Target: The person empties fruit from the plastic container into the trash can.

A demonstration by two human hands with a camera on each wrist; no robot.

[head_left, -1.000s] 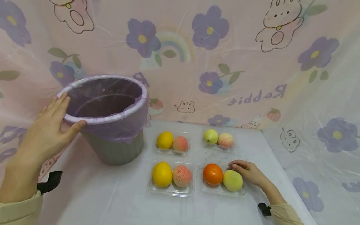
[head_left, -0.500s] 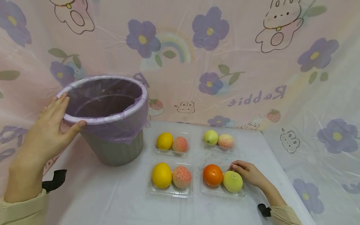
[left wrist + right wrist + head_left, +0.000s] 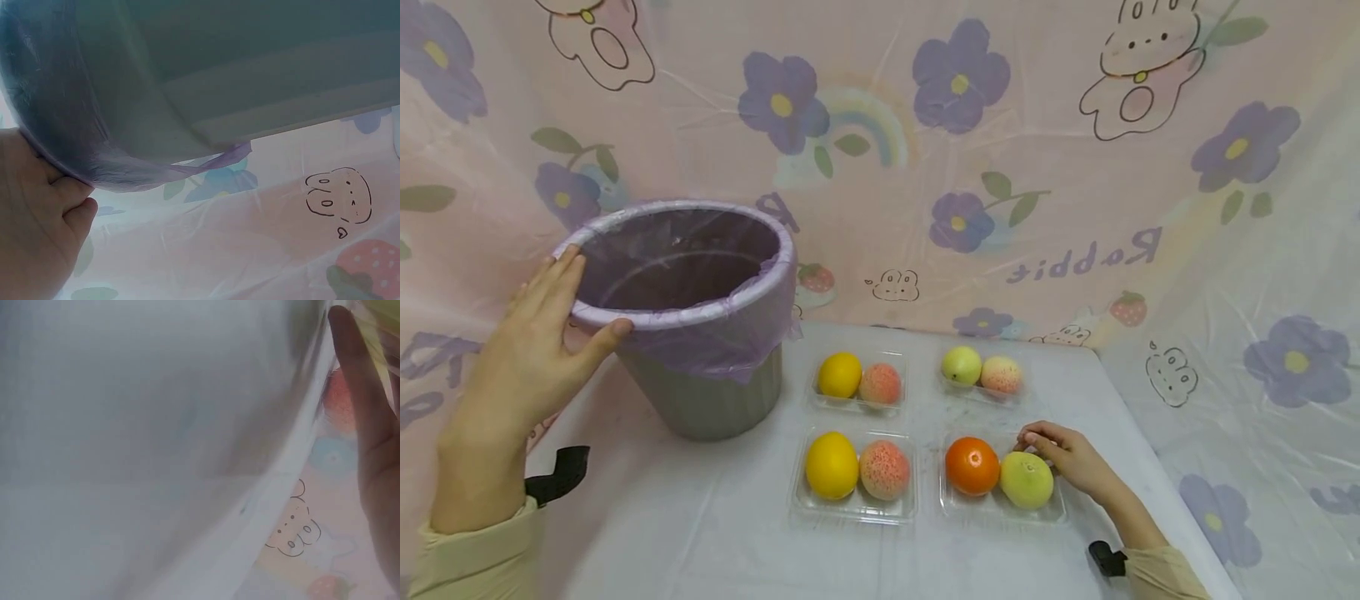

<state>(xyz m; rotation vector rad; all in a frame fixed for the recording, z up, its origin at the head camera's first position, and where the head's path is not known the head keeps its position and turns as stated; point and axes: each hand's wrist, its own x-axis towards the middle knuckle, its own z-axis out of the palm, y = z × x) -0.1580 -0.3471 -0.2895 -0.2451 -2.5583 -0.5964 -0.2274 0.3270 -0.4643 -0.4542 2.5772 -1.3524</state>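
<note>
In the head view my left hand (image 3: 531, 350) holds the rim of a grey trash can (image 3: 715, 408) lined with a purple bag (image 3: 722, 354), thumb at the front of the rim and fingers along its left side. The left wrist view shows this hand (image 3: 44, 219) against the bagged rim. On the right, my right hand (image 3: 1071, 458) pinches the back right edge of a clear plastic container (image 3: 955, 504). It holds a glossy orange-red fruit (image 3: 972, 467) and a pale green fruit (image 3: 1027, 481). Part of the right hand (image 3: 375, 444) shows large in its wrist view.
Beside that container stands another with a yellow fruit (image 3: 831, 467) and a peach (image 3: 884, 471). Behind are two more, one with a yellow fruit (image 3: 840, 376) and a peach (image 3: 881, 385), one with a green fruit (image 3: 961, 367) and a pale peach (image 3: 1002, 376). A printed curtain (image 3: 880, 183) hangs behind the table.
The container with the orange-red and green fruits has shifted slightly to the right along with my right hand. My left hand keeps its place on the trash can's rim, while its forearm moves slightly right.
</note>
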